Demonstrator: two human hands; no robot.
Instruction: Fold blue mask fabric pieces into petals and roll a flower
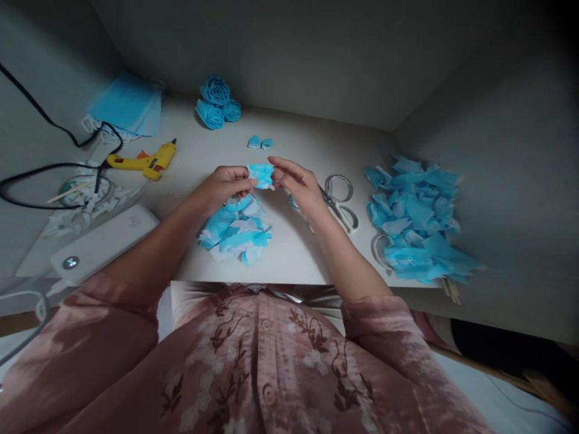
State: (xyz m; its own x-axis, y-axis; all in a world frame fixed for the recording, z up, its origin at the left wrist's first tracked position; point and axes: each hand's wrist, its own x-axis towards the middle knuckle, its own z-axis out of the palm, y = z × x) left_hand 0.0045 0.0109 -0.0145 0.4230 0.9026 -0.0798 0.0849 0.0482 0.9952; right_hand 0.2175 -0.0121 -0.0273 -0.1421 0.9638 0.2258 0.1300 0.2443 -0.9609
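A small blue-and-white piece of thin mask-like fabric is stretched between my hands above the table. My left hand pinches its left edge between thumb and fingers. On the right edge, the fingers and thumb of my right hand close on the same piece, the index finger extended. Below my left hand lies a loose heap of blue and white cut pieces. Two small shaped blue petals rest just beyond the held piece. Scissors with pale handles lie right of my right hand.
Blue rolled flowers stand at the back. At left are blue face masks, a yellow glue gun with a black cord, fabric scraps and a white power bank. A large blue pile and a tape roll sit right.
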